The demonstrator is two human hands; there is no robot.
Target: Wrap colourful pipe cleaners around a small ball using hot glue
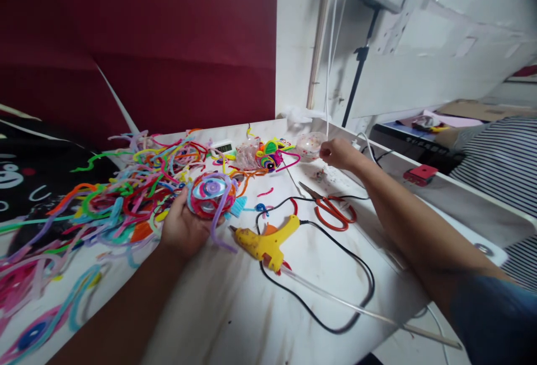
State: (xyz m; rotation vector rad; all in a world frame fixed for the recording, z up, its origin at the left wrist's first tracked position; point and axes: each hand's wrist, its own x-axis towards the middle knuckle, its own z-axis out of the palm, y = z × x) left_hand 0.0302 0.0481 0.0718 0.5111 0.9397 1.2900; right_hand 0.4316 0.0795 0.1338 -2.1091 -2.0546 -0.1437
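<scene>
My left hand (184,225) is closed around a clear ball wrapped in coloured pipe cleaners (211,194), held just above the white table (235,309). My right hand (339,153) reaches to the far side of the table, its fingers pinched beside a small clear bowl of beads (310,145). What the fingers pinch is too small to make out. A yellow glue gun (266,240) lies between my arms, its black cord looping to the right.
A big heap of loose coloured pipe cleaners (113,197) covers the table's left side. Red-handled scissors (333,208) lie right of the glue gun. A finished pipe-cleaner piece (269,155) sits at the back. A person in a striped shirt (499,158) sits at the right.
</scene>
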